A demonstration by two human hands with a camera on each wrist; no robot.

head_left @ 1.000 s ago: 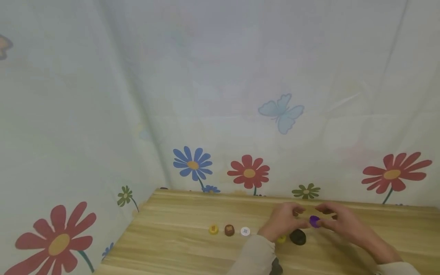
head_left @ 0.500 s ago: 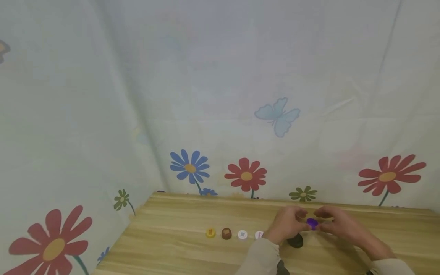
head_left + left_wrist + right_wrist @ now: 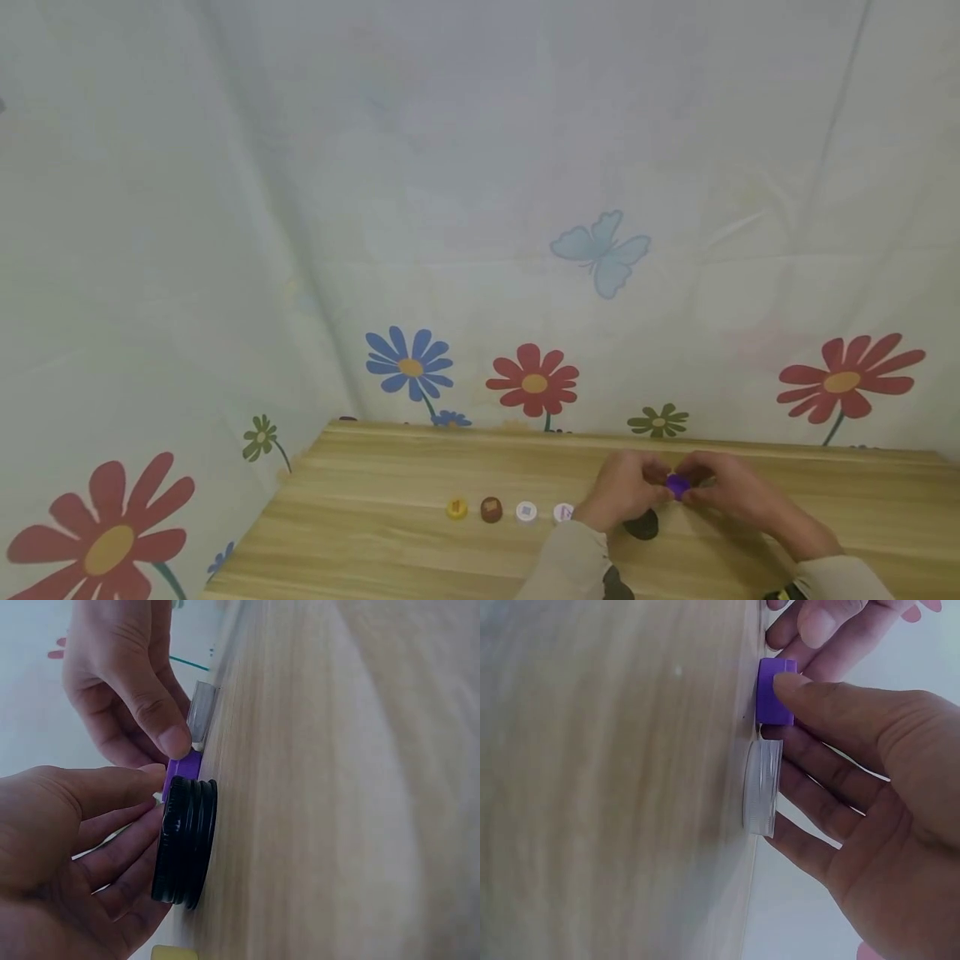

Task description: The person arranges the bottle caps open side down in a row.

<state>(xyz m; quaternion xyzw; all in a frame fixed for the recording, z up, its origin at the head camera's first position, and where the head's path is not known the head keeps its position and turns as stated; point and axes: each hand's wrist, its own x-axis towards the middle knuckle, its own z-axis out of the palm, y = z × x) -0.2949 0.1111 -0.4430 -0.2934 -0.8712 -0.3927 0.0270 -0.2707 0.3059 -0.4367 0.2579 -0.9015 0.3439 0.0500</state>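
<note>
A small purple bottle cap [image 3: 678, 487] stands on the table between my two hands. From its right side my right hand [image 3: 738, 492] grips it, and in the right wrist view the thumb lies on the cap [image 3: 775, 694]. My left hand [image 3: 626, 487] pinches the cap from the left, thumb tip right at its edge in the left wrist view. Just under the left fingers sits a black ridged lid [image 3: 184, 844], partly hidden by that hand in the head view. Beside the purple cap, under the right fingers, is a clear ridged cap [image 3: 762, 787].
Left of my hands runs a row of caps: yellow [image 3: 457, 508], brown [image 3: 491, 509], white [image 3: 526, 512] and another white one with a pink mark [image 3: 563, 512]. Another yellow piece [image 3: 174, 952] shows beyond the black lid. A flowered curtain [image 3: 450, 250] hangs behind the wooden table [image 3: 390, 550].
My right hand has moved left with the purple cap, closer to the black lid. The left fingers have come in to the cap, so both hands are now close together.
</note>
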